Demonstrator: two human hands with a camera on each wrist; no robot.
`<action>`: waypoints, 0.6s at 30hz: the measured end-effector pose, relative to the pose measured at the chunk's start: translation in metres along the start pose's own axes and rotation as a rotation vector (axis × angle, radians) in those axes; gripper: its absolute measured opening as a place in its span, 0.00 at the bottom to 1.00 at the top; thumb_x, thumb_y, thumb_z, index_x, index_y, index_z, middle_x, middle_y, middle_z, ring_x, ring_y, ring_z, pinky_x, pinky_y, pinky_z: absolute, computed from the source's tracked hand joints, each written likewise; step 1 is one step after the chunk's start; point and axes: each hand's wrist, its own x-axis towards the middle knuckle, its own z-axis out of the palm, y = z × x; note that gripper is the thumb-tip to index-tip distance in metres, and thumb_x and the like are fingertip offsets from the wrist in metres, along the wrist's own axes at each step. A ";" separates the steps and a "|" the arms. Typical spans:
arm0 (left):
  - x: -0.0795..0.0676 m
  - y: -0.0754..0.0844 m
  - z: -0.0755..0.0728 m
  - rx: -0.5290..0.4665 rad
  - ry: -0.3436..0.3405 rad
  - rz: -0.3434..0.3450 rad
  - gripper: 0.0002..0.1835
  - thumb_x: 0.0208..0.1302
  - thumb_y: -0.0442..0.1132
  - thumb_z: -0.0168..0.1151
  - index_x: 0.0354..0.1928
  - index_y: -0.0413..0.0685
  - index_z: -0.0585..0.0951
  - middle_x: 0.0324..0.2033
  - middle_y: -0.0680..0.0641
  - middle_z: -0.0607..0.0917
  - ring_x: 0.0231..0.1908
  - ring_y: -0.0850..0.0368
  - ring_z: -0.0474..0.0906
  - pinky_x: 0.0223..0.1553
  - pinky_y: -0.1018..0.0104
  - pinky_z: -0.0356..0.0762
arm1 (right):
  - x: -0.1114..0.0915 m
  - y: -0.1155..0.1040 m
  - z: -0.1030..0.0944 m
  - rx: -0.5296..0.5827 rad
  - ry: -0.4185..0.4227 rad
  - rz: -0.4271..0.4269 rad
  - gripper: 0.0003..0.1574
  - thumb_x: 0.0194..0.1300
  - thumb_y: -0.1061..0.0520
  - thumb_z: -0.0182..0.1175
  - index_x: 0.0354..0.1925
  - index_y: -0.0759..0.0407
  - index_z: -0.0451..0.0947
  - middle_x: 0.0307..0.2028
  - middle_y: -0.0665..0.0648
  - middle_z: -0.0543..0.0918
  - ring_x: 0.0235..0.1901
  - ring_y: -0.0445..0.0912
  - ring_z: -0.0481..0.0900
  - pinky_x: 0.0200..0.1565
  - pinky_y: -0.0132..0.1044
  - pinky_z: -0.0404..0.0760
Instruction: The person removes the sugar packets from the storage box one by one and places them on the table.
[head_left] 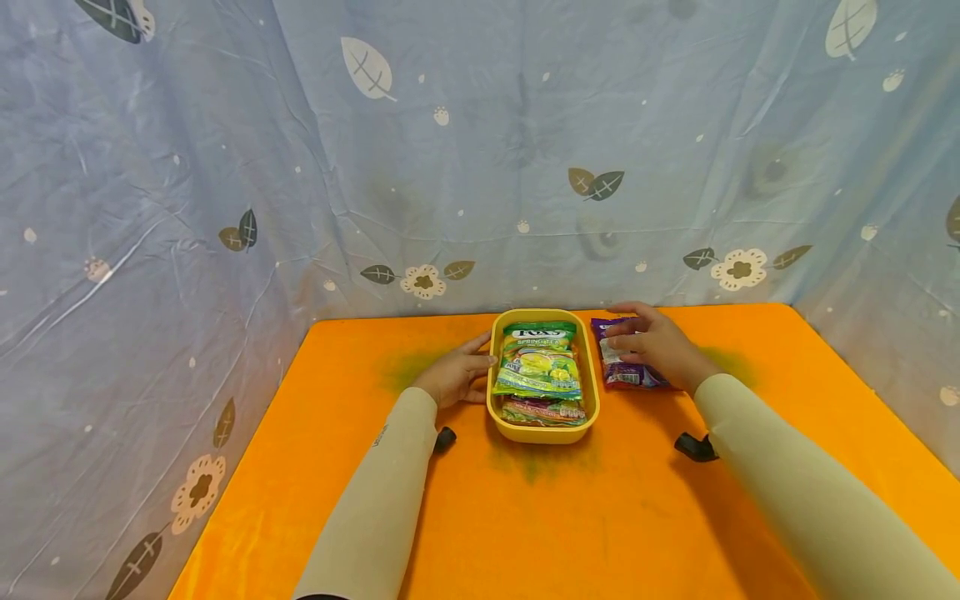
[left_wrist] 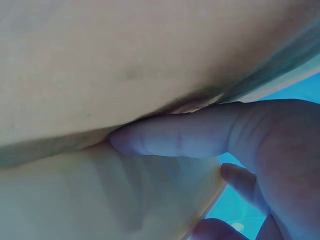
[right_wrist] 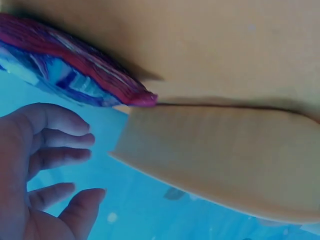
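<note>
A yellow plastic box (head_left: 592,398) holds a green candy bag (head_left: 538,362) marked FOX'S, which overlaps a reddish candy bag (head_left: 543,412). My left hand (head_left: 454,372) rests on the outside of the box's left wall, its fingers spread along it. In the left wrist view a straight finger (left_wrist: 170,135) lies against the pale wall of the box. To the right of the box is a purple candy bag (head_left: 628,377) on the table. Over this bag hovers my right hand (head_left: 660,346), fingers loosely bent and nothing between them; the right wrist view shows a gap between fingertips and bag.
An orange cloth covers the table (head_left: 525,533). Close behind the box hangs a blue-grey curtain (head_left: 480,167) with leaf and flower prints, and it runs along both sides too. Small black pieces (head_left: 696,447) show at both wrists.
</note>
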 end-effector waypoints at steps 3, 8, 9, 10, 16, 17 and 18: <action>0.001 -0.001 -0.001 -0.008 -0.004 -0.002 0.36 0.70 0.41 0.56 0.73 0.74 0.54 0.64 0.50 0.69 0.56 0.49 0.74 0.45 0.42 0.76 | 0.001 -0.005 0.004 0.032 -0.012 -0.019 0.36 0.66 0.56 0.62 0.69 0.47 0.61 0.59 0.69 0.70 0.55 0.62 0.73 0.54 0.55 0.72; 0.001 0.000 -0.002 -0.011 -0.003 -0.005 0.36 0.70 0.41 0.56 0.73 0.74 0.54 0.64 0.50 0.69 0.56 0.49 0.74 0.45 0.42 0.76 | 0.002 -0.011 0.011 0.100 -0.014 -0.031 0.36 0.63 0.55 0.65 0.67 0.47 0.63 0.60 0.68 0.69 0.57 0.63 0.71 0.54 0.58 0.70; 0.001 0.000 -0.001 -0.010 -0.003 -0.006 0.36 0.70 0.41 0.56 0.73 0.74 0.54 0.64 0.50 0.69 0.56 0.49 0.74 0.45 0.42 0.76 | 0.002 -0.013 0.013 0.111 -0.015 -0.033 0.36 0.63 0.55 0.65 0.66 0.47 0.64 0.60 0.68 0.69 0.57 0.63 0.71 0.54 0.58 0.70; 0.001 0.000 -0.001 -0.009 -0.003 -0.006 0.36 0.69 0.41 0.56 0.73 0.74 0.54 0.64 0.50 0.69 0.56 0.49 0.74 0.44 0.42 0.76 | 0.002 -0.014 0.014 0.112 -0.021 -0.033 0.37 0.63 0.56 0.65 0.67 0.47 0.63 0.60 0.68 0.69 0.57 0.63 0.71 0.54 0.59 0.70; 0.001 0.000 0.000 -0.009 -0.005 -0.007 0.37 0.69 0.41 0.57 0.73 0.74 0.54 0.64 0.50 0.69 0.56 0.49 0.74 0.45 0.41 0.76 | 0.002 -0.020 0.023 0.129 -0.056 -0.041 0.37 0.65 0.60 0.62 0.68 0.47 0.61 0.60 0.68 0.67 0.55 0.63 0.73 0.53 0.59 0.70; 0.001 0.000 0.000 -0.010 -0.006 -0.007 0.36 0.69 0.41 0.56 0.73 0.74 0.54 0.64 0.50 0.69 0.56 0.49 0.74 0.45 0.42 0.76 | 0.002 -0.021 0.025 0.130 -0.063 -0.041 0.37 0.65 0.60 0.62 0.68 0.47 0.61 0.60 0.68 0.67 0.55 0.63 0.73 0.53 0.59 0.70; 0.001 0.000 0.000 -0.010 -0.008 -0.005 0.36 0.69 0.41 0.56 0.74 0.73 0.54 0.64 0.50 0.69 0.56 0.49 0.74 0.45 0.42 0.76 | 0.002 -0.021 0.026 0.132 -0.073 -0.039 0.38 0.64 0.59 0.63 0.69 0.47 0.60 0.61 0.69 0.66 0.55 0.63 0.73 0.53 0.58 0.71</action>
